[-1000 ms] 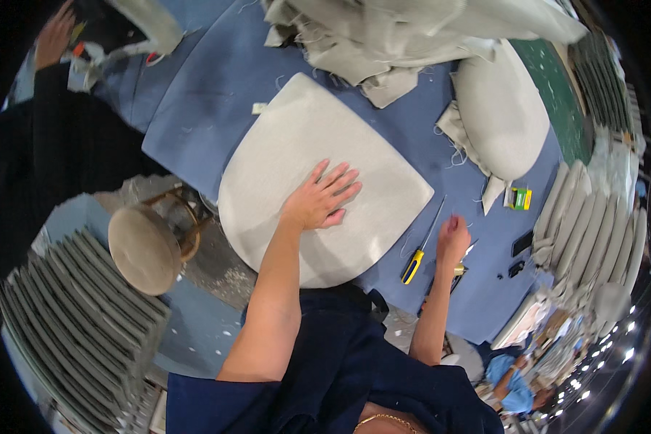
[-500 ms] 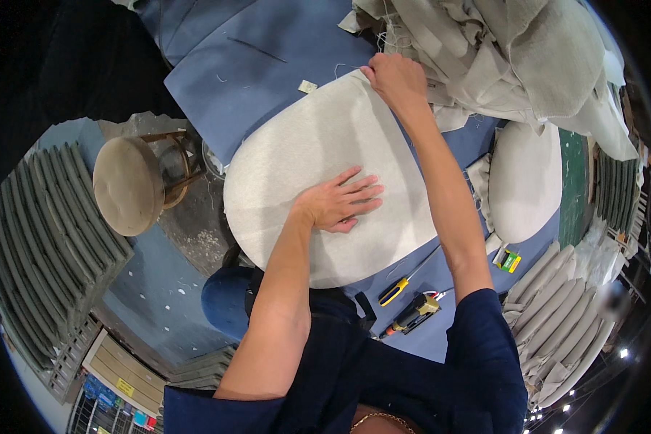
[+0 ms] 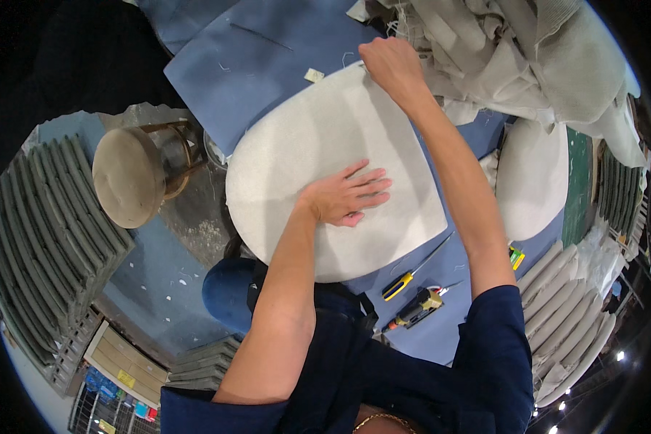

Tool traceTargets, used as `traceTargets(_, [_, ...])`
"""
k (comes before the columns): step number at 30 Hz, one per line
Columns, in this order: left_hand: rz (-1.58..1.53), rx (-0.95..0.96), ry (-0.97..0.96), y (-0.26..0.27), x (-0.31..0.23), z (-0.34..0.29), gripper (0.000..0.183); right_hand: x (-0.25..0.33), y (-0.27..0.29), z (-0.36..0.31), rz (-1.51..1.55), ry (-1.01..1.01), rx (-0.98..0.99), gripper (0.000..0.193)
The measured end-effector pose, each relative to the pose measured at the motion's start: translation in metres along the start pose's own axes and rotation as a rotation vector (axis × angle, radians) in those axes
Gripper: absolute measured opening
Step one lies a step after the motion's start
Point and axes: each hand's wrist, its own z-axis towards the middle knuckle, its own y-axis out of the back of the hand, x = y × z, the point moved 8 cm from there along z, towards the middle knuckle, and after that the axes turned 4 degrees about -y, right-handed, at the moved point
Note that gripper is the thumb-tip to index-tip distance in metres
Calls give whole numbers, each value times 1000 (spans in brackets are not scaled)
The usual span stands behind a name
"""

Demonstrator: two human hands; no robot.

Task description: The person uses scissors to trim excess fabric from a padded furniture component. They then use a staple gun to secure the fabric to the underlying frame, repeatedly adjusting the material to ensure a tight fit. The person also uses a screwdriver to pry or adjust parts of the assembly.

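A large rounded seat cushion [image 3: 282,224] in off-white fabric lies on the blue table in front of me. My left hand [image 3: 347,194] rests flat on its middle, fingers spread. At the cushion's far right corner is my right hand [image 3: 393,69], closed, knuckles up. Its fingers curl out of sight, so whatever they grip is hidden. Near the cushion's right front edge lies a screwdriver [image 3: 398,286] with a yellow and dark handle. Beside it is a dark and yellow hand tool [image 3: 417,309] with an orange-red end.
Loose beige fabric [image 3: 477,65] is heaped at the far right, above another pale cushion [image 3: 535,184]. A small yellow-green box [image 3: 516,257] lies by my right forearm. Left stands a round padded stool [image 3: 128,177] near stacked grey-green cushions [image 3: 50,246]. More pale cushions [image 3: 568,304] are stacked at right.
My right fist has shifted slightly farther away, around the cushion's far corner. My left hand stays flat on the cushion, a little farther up and right. The view has shifted slightly.
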Motion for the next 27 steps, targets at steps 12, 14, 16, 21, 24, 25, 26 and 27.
traceTargets(12, [37, 39, 23, -6, -3, 3, 71, -18, -18, -48, 101, -386, -114, 27])
traceTargets(14, [30, 33, 35, -5, -1, 2, 71, -32, -11, -52, 217, -458, -72, 27])
traceTargets(16, [11, 41, 27, -4, 0, 3, 66, -59, -12, -85, 278, -599, -151, 28])
traceTargets(21, [5, 36, 9, -2, -1, 4, 66, -79, -39, -124, 493, -789, 39, 28])
traceTargets(24, [0, -6, 16, -2, 3, 5, 69, -72, -45, -120, 542, -776, 21, 27])
traceTargets(25, [-2, -31, 20, -1, 3, 5, 70, -70, -42, -110, 539, -767, 18, 26])
traceTargets(26, [-13, -27, 22, -3, 2, 4, 70, -69, -41, -104, 536, -758, 15, 25])
traceTargets(27, [-24, -24, 25, -5, 1, 3, 70, -68, -44, -102, 522, -745, 32, 25])
